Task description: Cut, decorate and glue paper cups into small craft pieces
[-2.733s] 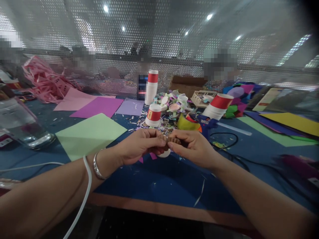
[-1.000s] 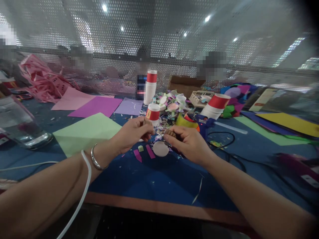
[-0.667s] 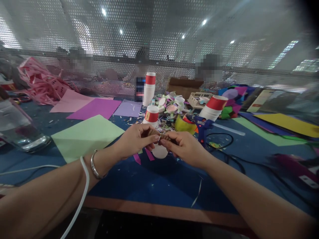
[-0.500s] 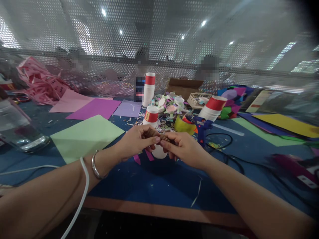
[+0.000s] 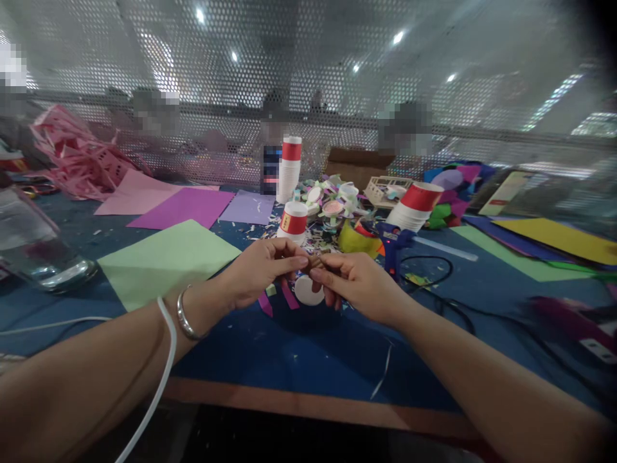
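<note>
My left hand and my right hand meet over the middle of the table, fingertips pinched together and almost touching. Whatever they hold is too small or too hidden to make out. Just below the fingers shows a white round piece, partly covered by my right hand's fingers. Magenta paper strips lie to its left, under my left hand. Behind my hands stands an upside-down red and white paper cup. A blue hot glue gun with a clear glue stick is beyond my right hand.
Green paper and purple paper lie at the left, near a glass jar. Paper scraps and a pile of paper flowers are at the back. Black cable runs right. A white cord crosses my left forearm.
Both hands stay pinched together in nearly the same place. My left fingers have shifted slightly, so more of the white round piece and magenta strips shows. The view has tilted a little.
</note>
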Demonstrator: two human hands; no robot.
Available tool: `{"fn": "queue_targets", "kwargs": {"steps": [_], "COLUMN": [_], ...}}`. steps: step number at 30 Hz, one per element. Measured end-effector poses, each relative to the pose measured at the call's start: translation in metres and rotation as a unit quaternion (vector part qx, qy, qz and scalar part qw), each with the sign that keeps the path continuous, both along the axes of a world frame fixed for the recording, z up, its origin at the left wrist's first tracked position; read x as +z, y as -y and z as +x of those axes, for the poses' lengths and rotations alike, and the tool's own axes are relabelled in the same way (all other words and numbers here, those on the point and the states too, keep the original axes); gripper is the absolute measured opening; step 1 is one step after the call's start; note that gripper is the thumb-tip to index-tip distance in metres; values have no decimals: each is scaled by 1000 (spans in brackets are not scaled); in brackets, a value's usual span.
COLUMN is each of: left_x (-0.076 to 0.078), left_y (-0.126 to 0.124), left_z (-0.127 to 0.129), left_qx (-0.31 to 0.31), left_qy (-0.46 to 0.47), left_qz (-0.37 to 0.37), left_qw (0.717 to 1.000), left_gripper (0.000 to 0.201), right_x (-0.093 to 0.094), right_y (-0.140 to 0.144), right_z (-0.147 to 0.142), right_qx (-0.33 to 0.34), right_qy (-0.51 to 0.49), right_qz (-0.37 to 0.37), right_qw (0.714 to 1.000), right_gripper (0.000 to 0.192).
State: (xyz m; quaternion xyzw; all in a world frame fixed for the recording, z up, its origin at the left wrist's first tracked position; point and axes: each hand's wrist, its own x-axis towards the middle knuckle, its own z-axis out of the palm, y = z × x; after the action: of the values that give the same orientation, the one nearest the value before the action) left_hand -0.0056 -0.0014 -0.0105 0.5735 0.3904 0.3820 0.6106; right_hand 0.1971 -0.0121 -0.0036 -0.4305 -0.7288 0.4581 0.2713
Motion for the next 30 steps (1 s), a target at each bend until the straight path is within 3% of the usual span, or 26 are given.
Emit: {"fn": "queue_targets", "kwargs": {"steps": [3, 5, 11, 15, 19, 24, 30], "left_x": [3, 2, -4, -5, -9, -14, -4], "left_y": [2, 2, -2, -4, -5, -7, -4], "left_z": [2, 3, -2, -3, 0, 3, 0], "left_qx": [9, -4, -62, -60, -45, -13, 60], "left_qy": [-3, -5, -84, -69, -28, 9, -4], "left_qz": [-67, -69, 73, 102, 112, 107, 127], "left_qw": [998, 998, 992, 991, 992, 994, 990], "left_gripper": [20, 20, 23, 25, 36, 29, 29], "right_x": [0, 0, -1, -1, -2, -2, -1], "right_y": [-2, -3, -3, -2, -1, 1, 0], "right_z": [3, 5, 5, 5, 4, 2, 4], "right_qx": [-14, -18, -19, -13, -6, -8, -19], "right_qy": [0, 0, 21, 30, 29, 20, 30], "right_qz": [19, 22, 44, 69, 78, 80, 97], "right_qw": [1000, 1000, 999, 997, 997, 997, 995], "right_gripper": [25, 23, 20, 17, 14, 14, 23]}}
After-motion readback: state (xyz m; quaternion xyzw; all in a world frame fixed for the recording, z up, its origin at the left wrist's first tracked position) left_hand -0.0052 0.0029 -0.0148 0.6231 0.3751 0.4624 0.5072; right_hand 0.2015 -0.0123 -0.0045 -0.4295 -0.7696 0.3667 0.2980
